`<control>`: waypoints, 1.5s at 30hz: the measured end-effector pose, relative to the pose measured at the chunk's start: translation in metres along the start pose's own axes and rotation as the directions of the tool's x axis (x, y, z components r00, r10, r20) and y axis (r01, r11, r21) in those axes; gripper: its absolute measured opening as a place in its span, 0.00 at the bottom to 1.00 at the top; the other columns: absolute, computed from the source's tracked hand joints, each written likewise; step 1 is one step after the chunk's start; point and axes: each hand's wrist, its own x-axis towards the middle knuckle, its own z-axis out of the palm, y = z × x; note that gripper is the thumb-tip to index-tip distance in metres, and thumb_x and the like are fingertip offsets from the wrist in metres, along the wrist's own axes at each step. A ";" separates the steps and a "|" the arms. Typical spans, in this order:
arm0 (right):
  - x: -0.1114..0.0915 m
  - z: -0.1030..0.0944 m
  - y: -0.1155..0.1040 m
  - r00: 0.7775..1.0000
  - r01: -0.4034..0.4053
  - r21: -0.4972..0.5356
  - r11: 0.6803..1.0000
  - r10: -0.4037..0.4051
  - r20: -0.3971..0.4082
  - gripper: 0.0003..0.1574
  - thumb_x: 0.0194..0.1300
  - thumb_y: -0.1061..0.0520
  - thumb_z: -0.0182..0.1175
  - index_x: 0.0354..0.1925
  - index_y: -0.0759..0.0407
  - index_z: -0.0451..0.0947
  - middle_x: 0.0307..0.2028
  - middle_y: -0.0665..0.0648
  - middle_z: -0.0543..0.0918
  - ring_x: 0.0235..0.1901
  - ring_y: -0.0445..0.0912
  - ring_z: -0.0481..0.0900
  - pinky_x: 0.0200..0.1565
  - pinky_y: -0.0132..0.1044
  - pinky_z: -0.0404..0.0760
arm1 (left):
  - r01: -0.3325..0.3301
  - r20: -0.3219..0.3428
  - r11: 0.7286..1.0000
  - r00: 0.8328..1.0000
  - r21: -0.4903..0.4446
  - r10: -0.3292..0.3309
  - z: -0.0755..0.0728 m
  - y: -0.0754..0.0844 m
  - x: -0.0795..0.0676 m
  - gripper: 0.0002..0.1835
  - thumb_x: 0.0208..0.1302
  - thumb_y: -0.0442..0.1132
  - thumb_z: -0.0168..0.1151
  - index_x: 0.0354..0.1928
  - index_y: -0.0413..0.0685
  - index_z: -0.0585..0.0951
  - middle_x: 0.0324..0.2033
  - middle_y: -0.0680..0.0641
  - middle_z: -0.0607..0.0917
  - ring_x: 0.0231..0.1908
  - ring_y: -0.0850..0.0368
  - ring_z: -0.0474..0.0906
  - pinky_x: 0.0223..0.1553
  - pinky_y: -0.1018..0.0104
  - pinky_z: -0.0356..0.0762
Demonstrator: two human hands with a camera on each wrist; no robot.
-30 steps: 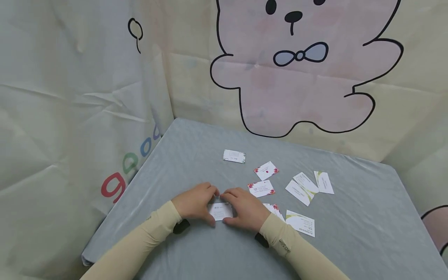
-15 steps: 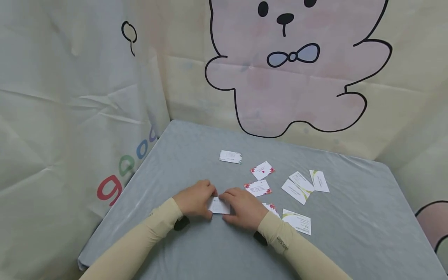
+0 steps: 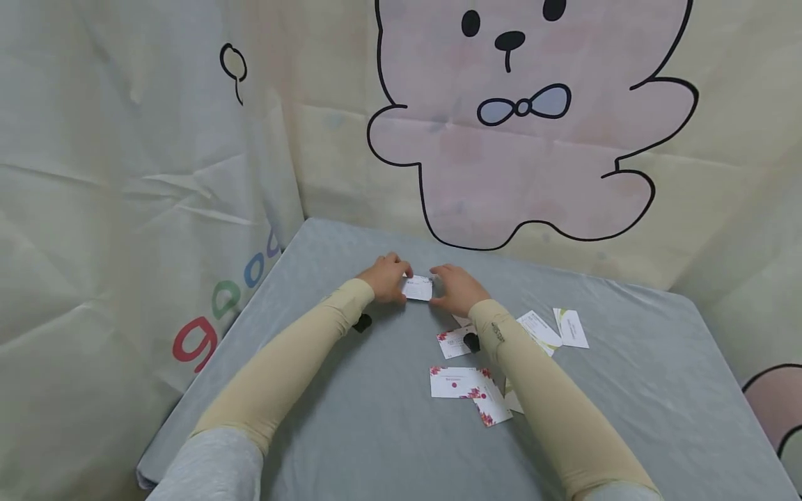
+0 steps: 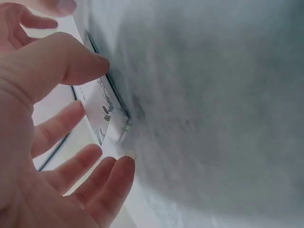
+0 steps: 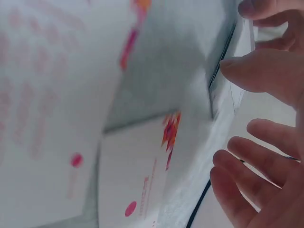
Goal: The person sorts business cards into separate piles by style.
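Near the back of the table, a white business card (image 3: 418, 288) is held between my two hands. My left hand (image 3: 385, 278) pinches its left end, thumb on the near edge and fingers on the far side. The thumb and forefinger of my right hand (image 3: 459, 289) are at its right end, seen close in the right wrist view. Grey-green leaf print marks one end of the held card (image 4: 95, 104) in the left wrist view. Close under it on the cloth lies another white card (image 4: 118, 126), mostly covered by it.
Several cards with red flower corners lie nearer me, including a flat one (image 3: 452, 383), an angled one (image 3: 491, 409) and one (image 3: 452, 344) by my right wrist. Yellow-green edged cards (image 3: 539, 330) (image 3: 571, 328) lie right of the forearm. Grey cloth covers the table (image 3: 351, 417); printed curtains surround it.
Both hands have moved from the middle of the table toward the back, carrying the card over the one that lay there. Red-flowered cards once hidden by the right hand now show.
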 end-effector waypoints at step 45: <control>-0.039 -0.006 0.072 0.995 0.103 0.045 0.994 -0.102 -0.017 0.35 0.69 0.61 0.67 0.72 0.63 0.76 0.69 0.65 0.81 0.71 0.62 0.78 0.73 0.59 0.74 | -0.197 -0.047 0.980 0.979 0.038 0.199 0.044 0.087 0.023 0.33 0.69 0.57 0.71 0.66 0.40 0.82 0.59 0.41 0.85 0.60 0.45 0.81 0.63 0.54 0.81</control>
